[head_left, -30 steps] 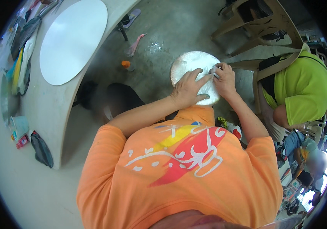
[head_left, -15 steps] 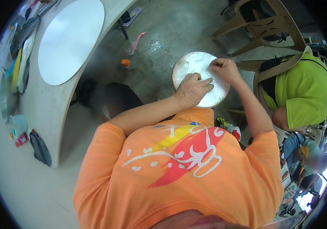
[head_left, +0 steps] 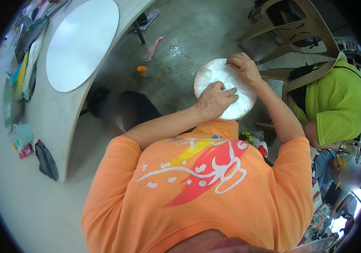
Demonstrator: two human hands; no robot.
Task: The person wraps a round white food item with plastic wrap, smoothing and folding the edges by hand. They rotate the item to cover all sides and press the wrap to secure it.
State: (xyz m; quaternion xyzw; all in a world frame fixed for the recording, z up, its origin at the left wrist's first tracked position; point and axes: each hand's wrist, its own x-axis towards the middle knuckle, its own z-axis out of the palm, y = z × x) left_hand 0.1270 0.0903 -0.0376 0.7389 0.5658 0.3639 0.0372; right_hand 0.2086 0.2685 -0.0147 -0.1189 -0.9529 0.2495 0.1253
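A round, shiny whitish disc [head_left: 226, 110] with a wrinkled surface lies over my lap. My left hand [head_left: 216, 100] rests on its middle, fingers apart and partly bent against the surface. At the far right part of the disc, my right hand [head_left: 244, 68] is closed, with thumb and fingertips pinched together near the rim. Whatever those fingertips hold is too small to make out.
To the left, a pale table [head_left: 54, 122] carries a large white oval board [head_left: 82, 46], plastic bags [head_left: 26, 71], a light-blue cup [head_left: 23, 135] and a dark pouch [head_left: 46, 161]. A bottle with an orange cap [head_left: 142, 70] stands on the floor. Plastic chairs [head_left: 290, 29] and a person in lime green [head_left: 340, 101] are at right.
My right hand has moved up and slightly left, toward the far rim of the disc. My left hand stays on the disc's middle.
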